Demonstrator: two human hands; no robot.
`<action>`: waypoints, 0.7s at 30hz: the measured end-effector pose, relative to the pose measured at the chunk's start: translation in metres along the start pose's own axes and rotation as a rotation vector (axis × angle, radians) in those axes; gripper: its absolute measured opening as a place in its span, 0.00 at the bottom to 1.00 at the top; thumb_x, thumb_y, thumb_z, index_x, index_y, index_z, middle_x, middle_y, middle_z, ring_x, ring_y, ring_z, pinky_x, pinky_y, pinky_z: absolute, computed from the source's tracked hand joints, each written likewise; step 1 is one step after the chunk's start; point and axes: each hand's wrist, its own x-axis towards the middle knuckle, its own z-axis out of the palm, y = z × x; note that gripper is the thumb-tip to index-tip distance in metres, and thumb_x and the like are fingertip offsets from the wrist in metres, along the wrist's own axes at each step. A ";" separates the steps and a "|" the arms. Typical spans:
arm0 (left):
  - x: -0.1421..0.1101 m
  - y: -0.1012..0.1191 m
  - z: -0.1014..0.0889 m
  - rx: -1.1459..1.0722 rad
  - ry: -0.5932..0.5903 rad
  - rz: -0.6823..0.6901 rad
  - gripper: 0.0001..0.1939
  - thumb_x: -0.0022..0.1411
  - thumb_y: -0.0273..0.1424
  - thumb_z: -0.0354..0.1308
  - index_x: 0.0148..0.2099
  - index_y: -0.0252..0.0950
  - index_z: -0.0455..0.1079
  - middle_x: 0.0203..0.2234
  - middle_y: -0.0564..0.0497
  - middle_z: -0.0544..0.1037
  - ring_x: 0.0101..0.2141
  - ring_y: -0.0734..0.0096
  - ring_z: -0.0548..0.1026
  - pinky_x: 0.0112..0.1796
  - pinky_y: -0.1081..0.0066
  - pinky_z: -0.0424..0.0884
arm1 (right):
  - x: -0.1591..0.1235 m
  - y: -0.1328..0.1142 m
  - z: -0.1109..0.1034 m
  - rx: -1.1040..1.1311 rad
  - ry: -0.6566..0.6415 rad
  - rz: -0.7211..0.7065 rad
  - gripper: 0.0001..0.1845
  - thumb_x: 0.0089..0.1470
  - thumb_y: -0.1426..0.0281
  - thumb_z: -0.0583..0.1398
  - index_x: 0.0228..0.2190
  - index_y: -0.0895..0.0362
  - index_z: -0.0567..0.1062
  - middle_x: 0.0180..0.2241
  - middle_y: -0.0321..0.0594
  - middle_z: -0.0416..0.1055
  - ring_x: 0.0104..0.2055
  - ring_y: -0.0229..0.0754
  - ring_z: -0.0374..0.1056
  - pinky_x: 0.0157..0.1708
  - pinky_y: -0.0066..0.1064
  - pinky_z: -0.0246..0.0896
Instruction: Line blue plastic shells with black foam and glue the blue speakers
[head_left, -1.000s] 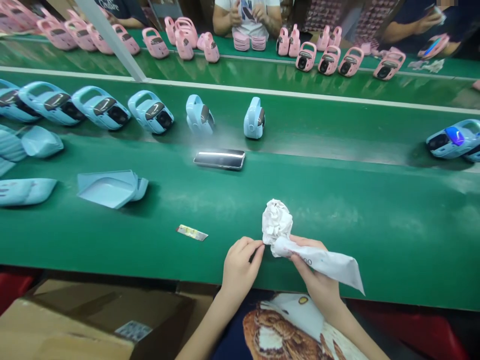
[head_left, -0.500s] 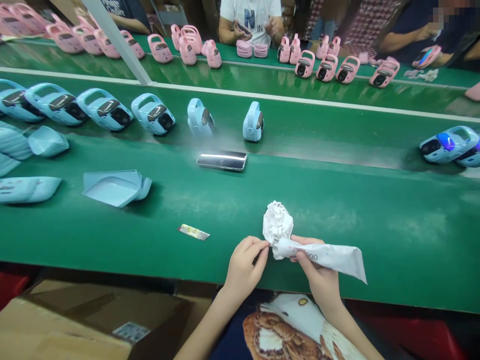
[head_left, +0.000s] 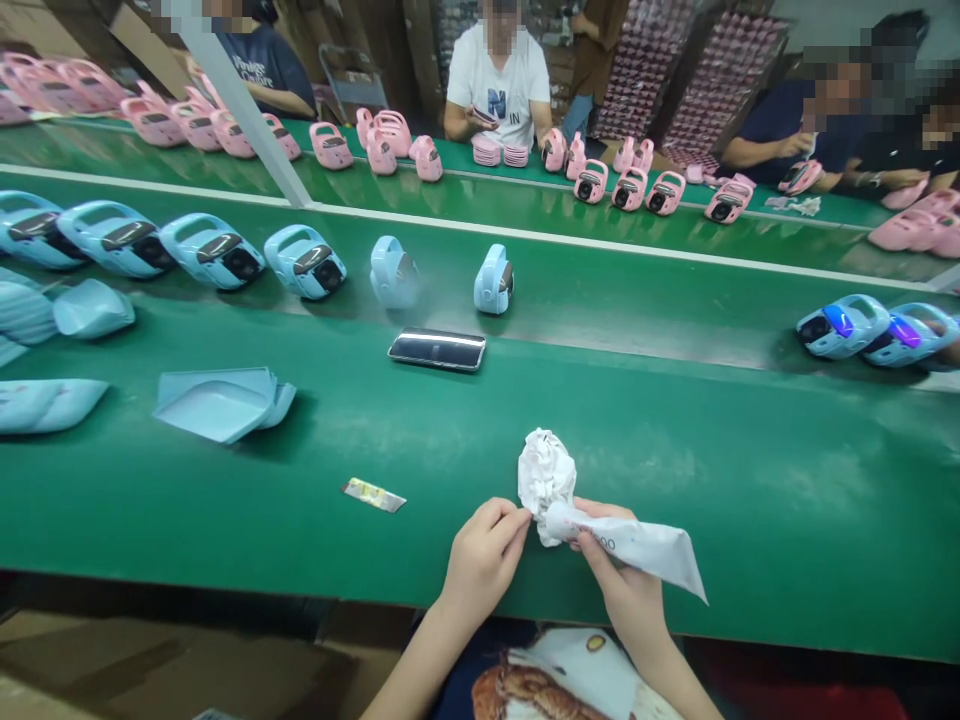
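Head view, looking down on a green conveyor belt [head_left: 225,490]. Left hand [head_left: 484,560] holds a narrow pinch at the neck of a white wrapper [head_left: 561,522], just under its crumpled wad [head_left: 546,478]. Right hand [head_left: 622,580] curls beneath the flat printed tail [head_left: 645,548], fingers closed around it; how firmly, cannot tell from here. Wrapper held in both hands over the belt's near half; whether it touches the belt, cannot tell.

Step in hand: working the wrapper between both hands, one end balled, the other flat. Tail not yet gathered; balling it would call for the right hand to shift along it.

Ahead on the belt lie a phone [head_left: 436,349] and, left of the hands, a foil strip [head_left: 373,495]. Farther left, blue trays [head_left: 214,408]. Beyond, a row of blue units [head_left: 304,262]. Pink units [head_left: 331,145] line the far belt, facing a co-worker [head_left: 496,85] in a white T-shirt.
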 end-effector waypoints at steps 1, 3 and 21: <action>0.000 0.000 0.000 0.006 0.004 0.011 0.07 0.69 0.22 0.55 0.43 0.35 0.74 0.29 0.50 0.75 0.30 0.70 0.75 0.32 0.74 0.72 | 0.000 0.000 0.000 0.006 -0.004 0.007 0.15 0.58 0.57 0.65 0.43 0.51 0.80 0.43 0.44 0.78 0.42 0.50 0.76 0.41 0.41 0.75; 0.001 0.001 -0.001 0.009 0.014 0.029 0.07 0.68 0.22 0.55 0.43 0.35 0.73 0.28 0.50 0.75 0.29 0.71 0.75 0.32 0.74 0.72 | 0.000 0.000 0.001 0.022 -0.001 0.030 0.16 0.58 0.56 0.65 0.43 0.52 0.80 0.43 0.44 0.78 0.42 0.50 0.77 0.41 0.41 0.76; -0.009 0.009 0.003 0.094 0.082 0.206 0.08 0.70 0.27 0.53 0.38 0.39 0.72 0.26 0.53 0.78 0.26 0.71 0.75 0.28 0.69 0.63 | 0.010 0.023 -0.018 0.161 -0.020 0.279 0.25 0.36 0.48 0.74 0.25 0.58 0.85 0.29 0.47 0.81 0.27 0.52 0.78 0.27 0.28 0.77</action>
